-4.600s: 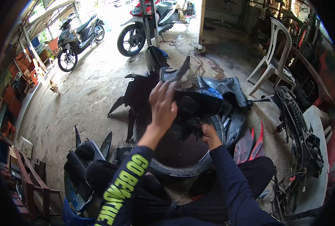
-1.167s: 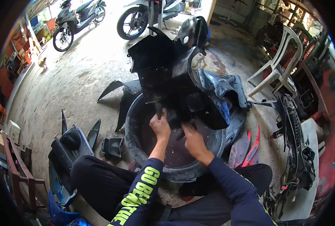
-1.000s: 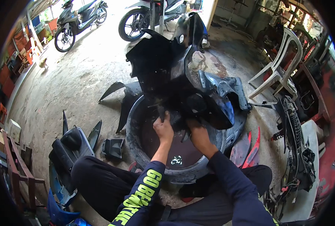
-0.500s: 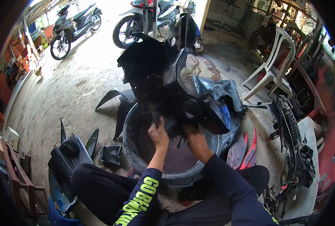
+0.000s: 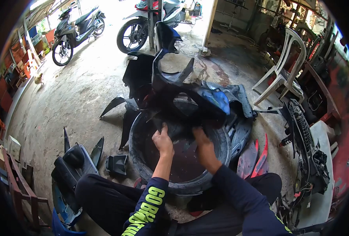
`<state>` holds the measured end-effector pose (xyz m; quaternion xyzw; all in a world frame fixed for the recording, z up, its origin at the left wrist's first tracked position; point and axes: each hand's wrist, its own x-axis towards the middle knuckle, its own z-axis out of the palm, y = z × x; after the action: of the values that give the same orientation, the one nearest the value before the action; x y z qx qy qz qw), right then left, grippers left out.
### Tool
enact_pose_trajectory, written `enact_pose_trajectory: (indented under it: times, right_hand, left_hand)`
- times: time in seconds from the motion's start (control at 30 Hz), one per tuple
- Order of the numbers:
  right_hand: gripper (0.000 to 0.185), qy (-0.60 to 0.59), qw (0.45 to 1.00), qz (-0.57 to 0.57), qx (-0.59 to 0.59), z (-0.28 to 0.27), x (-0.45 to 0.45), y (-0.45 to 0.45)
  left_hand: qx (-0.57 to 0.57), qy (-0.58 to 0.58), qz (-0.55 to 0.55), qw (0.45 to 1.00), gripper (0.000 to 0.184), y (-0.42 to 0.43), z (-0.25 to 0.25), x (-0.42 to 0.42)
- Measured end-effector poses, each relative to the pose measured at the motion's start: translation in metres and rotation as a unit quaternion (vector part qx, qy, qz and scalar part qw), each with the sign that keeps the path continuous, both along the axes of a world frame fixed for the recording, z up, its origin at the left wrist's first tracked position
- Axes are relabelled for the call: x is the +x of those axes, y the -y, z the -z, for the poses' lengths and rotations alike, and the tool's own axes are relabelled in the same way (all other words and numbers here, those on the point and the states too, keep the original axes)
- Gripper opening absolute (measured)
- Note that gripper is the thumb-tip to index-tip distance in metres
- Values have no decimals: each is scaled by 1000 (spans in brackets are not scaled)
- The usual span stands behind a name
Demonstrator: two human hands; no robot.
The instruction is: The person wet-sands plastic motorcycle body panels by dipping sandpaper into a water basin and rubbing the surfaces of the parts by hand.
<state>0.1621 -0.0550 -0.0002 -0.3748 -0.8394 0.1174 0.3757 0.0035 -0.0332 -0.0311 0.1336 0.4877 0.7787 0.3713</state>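
A large black fairing panel [image 5: 174,88] with a blue patch at its right end is tilted above a round grey tub [image 5: 182,188] of dark liquid. My left hand [image 5: 163,142] is closed on the panel's lower edge, thumb up, over the tub's left part. My right hand [image 5: 203,147] is closed at the lower edge further right, its fingertips partly hidden by the panel and blurred. Behind the tub's right side lies a blue-grey panel [image 5: 237,100]. A curved black part [image 5: 129,122] leans at the tub's left side.
A small black part [image 5: 116,164] and a pile of dark panels [image 5: 70,167] lie on the left. Red panels [image 5: 260,157] lie on the right, near a motorcycle frame [image 5: 310,149]. A plastic chair [image 5: 284,70] and two motorcycles [image 5: 74,35] stand farther back.
The black panel has tipped and turned between my hands, its top now lower and further left. Its blue patch shows more fully. Both hands stay at its lower edge.
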Motion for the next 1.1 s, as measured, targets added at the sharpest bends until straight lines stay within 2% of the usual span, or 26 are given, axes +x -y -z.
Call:
enact_pose_trajectory:
  times: [0.1,0.17,0.27,0.4,0.47,0.5,0.57,0.6,0.63,0.7,0.73,0.77,0.87,0.9,1.0,1.1]
  right_hand:
    - [58,2,997,64,-45,0,-2,-7]
    - [57,14,999,-21,31,-23,-13,26]
    - [57,12,1000,27,5,-3,6,-15]
    - [59,-19,999,25,11,-14,-9,10]
    - [60,3,999,-39,32,-23,-1,6]
    - [60,-44,999,4,7,-20,2,-6]
    - [57,-49,998,35,7,-9,0,-1]
    - [55,-58,996,65,10,-11,-7,1]
    - [51,-73,996,24,54,-19,-12,11]
    - [50,-52,997,25,48,-22,-7,7]
    - [50,-30,998,23,42,-25,-4,3]
    - [52,-71,997,44,-1,-21,1,-10]
    - [51,-44,999,-6,18,-24,-11,13]
    - [50,-44,998,-46,27,-36,-16,24]
    - [49,-74,997,-26,14,-25,-4,1]
    - [52,-60,997,-16,49,-22,-10,12]
  left_hand:
    - [19,23,0,1000,18,-7,-1,-6]
    - [2,50,36,998,18,-6,3,-12]
    - [-17,40,23,999,18,-4,-1,-7]
    - [11,69,43,997,18,-3,-8,-12]
    - [17,99,56,993,15,-2,-19,-9]
    - [16,101,56,993,15,0,-17,-7]
    - [-48,63,69,995,12,1,-17,-6]
    - [-45,61,70,995,12,-3,-13,-9]
    - [-27,81,86,993,12,-5,-9,-11]
    - [-11,101,100,990,12,-3,-10,-9]
    - [-50,108,83,989,12,1,-17,-5]
    - [-89,115,67,987,12,4,-21,-2]
    - [-22,73,21,997,14,-3,-5,1]
    - [-26,73,21,997,14,1,-11,1]
    - [-70,58,12,996,22,4,-21,-3]
    - [-97,31,22,995,12,-5,-6,-11]
